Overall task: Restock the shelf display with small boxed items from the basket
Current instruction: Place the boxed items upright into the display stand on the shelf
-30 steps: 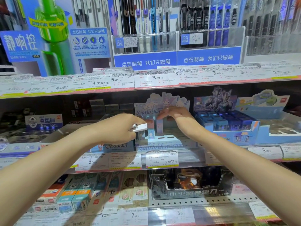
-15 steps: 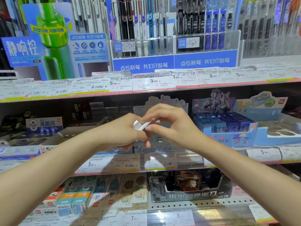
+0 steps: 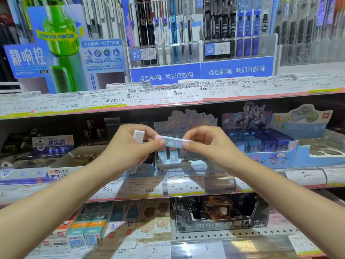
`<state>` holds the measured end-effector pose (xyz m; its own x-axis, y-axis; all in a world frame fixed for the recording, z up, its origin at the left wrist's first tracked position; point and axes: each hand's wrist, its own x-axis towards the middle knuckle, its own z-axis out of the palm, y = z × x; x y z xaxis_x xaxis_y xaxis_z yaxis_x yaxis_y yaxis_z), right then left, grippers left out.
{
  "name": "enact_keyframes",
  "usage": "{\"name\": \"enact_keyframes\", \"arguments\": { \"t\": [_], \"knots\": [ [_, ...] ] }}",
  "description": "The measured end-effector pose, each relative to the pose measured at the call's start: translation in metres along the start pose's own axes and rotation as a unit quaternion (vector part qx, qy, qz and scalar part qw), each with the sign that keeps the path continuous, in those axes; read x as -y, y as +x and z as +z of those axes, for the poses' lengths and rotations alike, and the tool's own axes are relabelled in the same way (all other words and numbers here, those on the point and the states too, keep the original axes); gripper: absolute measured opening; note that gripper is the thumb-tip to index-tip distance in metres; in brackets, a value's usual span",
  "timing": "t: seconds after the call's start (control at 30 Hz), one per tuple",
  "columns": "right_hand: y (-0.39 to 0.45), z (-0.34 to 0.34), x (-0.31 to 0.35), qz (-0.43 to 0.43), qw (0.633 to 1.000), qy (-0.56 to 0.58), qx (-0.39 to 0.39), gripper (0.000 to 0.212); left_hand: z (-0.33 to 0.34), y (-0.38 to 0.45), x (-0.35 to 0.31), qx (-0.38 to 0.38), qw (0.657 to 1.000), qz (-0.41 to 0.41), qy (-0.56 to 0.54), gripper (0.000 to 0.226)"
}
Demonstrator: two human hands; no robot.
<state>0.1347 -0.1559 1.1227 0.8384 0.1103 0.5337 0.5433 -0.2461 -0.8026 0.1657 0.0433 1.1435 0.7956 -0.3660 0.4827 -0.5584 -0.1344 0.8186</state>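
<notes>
Pinching small box [image 3: 172, 142], both hands [image 3: 205, 144].

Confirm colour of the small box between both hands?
Pastel blue small box, pink at its left end; head view.

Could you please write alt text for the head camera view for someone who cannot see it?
Two hands hold a small pastel boxed item between them before a stationery shelf: the left hand also grips white boxes, and the right hand pinches the other end. Behind stands a pastel character display box.
</notes>
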Motion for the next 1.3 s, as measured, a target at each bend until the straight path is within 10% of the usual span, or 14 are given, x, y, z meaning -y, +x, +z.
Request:
{"name": "enact_keyframes", "arguments": {
  "t": [0.4, 0.5, 0.7, 1.3],
  "knots": [
    [0.013, -0.004, 0.017, -0.066, 0.964, -0.225, 0.129, 0.044, -0.001, 0.008, -0.005, 0.072, 0.991, 0.045, 0.100, 0.005],
    [0.019, -0.012, 0.009, -0.074, 0.969, -0.223, 0.074, 0.043, -0.011, 0.013, 0.005, 0.077, 0.925, 0.170, 0.330, 0.021],
    [0.026, -0.005, -0.018, -0.053, 0.988, -0.142, -0.036, 0.035, -0.001, 0.016, 0.008, 0.167, 0.822, 0.132, 0.529, 0.070],
    [0.025, -0.007, -0.048, -0.084, 0.982, -0.163, -0.038, 0.020, -0.002, 0.022, 0.020, 0.190, 0.817, 0.128, 0.530, 0.066]
  ]
}}
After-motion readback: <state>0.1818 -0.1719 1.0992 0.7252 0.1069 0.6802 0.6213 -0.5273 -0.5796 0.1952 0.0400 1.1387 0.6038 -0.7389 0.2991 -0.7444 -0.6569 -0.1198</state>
